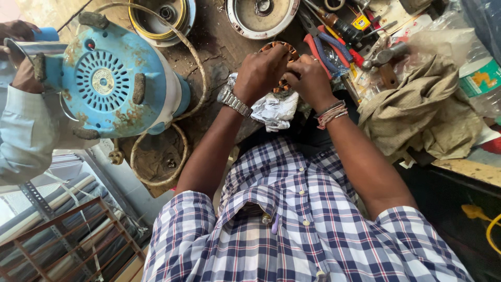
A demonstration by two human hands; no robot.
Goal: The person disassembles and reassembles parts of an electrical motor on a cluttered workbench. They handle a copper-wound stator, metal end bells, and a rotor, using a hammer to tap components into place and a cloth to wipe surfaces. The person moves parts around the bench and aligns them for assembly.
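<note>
My left hand (261,70) and my right hand (309,78) are both closed around a round motor stator with copper windings (282,48) at the near edge of a dirty workbench (219,47). Most of the stator is hidden under my fingers. A metal watch is on my left wrist and thread bands are on my right. Crumpled silvery foil (271,109) lies just below my hands.
A blue, rusty appliance base (112,78) lies on its side at left, held by another person's hand (23,73) in a pale sleeve. Round metal housings (261,15) sit at the back. Pliers and screwdrivers (334,39) and a khaki cloth (422,112) lie at right.
</note>
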